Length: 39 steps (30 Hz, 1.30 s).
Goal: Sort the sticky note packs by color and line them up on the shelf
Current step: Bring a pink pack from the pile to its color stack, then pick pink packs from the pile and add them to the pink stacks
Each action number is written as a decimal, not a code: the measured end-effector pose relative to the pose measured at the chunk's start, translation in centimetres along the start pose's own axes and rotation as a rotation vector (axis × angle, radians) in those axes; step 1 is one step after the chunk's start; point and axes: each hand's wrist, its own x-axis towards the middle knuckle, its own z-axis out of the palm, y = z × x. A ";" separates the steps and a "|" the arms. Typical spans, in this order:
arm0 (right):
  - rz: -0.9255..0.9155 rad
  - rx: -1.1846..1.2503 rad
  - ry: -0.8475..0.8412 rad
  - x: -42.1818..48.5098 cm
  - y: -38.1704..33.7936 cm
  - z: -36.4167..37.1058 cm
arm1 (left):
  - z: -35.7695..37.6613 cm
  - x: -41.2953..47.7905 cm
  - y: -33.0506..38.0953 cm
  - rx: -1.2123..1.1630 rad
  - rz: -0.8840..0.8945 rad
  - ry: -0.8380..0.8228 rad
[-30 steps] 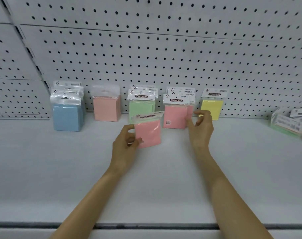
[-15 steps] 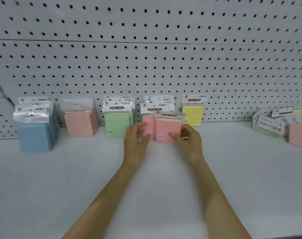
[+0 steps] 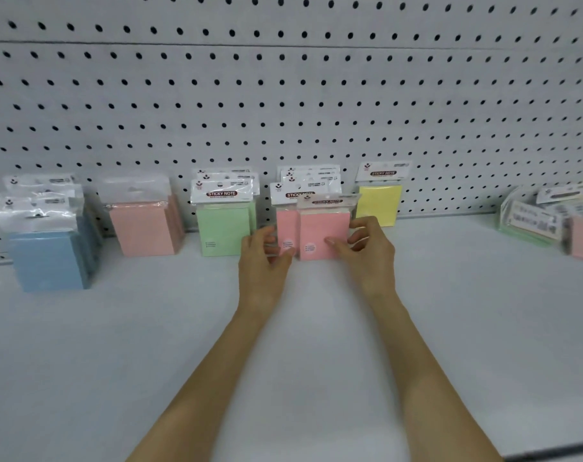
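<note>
A pink sticky note pack (image 3: 320, 230) stands upright on the white shelf (image 3: 150, 345), in front of the pink row (image 3: 286, 225). My right hand (image 3: 366, 251) touches its right side and front with thumb and fingers. My left hand (image 3: 263, 258) is at its left edge, fingers curled near the pack behind. Along the back stand a blue row (image 3: 48, 258), a salmon row (image 3: 143, 230), a green row (image 3: 223, 230) and a yellow pack (image 3: 378, 205).
A loose heap of unsorted packs (image 3: 550, 225), green and pink among them, lies at the far right of the shelf. The pegboard wall (image 3: 283, 95) rises right behind the rows. The shelf's front edge (image 3: 556, 453) shows at the lower right.
The pink pack went from my left hand in mid-air to standing in front of the pink row. Both hands moved forward with it, and my view came closer.
</note>
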 end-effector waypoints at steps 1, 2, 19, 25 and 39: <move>0.006 -0.003 0.002 0.0 0.0 0.0 | 0.0 0.0 -0.1 0.000 -0.002 -0.004; 0.011 -0.006 0.001 -0.1 0.0 0.0 | 0.0 0.1 -0.1 0.002 -0.004 -0.008; -0.328 -0.504 -0.177 1.3 2.0 -9.5 | -0.4 -2.8 3.0 0.504 0.394 -0.004; -0.467 -0.869 -0.310 4.6 6.2 -24.6 | 8.3 -4.5 8.4 0.694 0.614 -0.195; -0.187 -0.791 -0.159 10.2 19.5 -52.5 | 38.4 -8.2 16.3 0.611 0.523 -0.594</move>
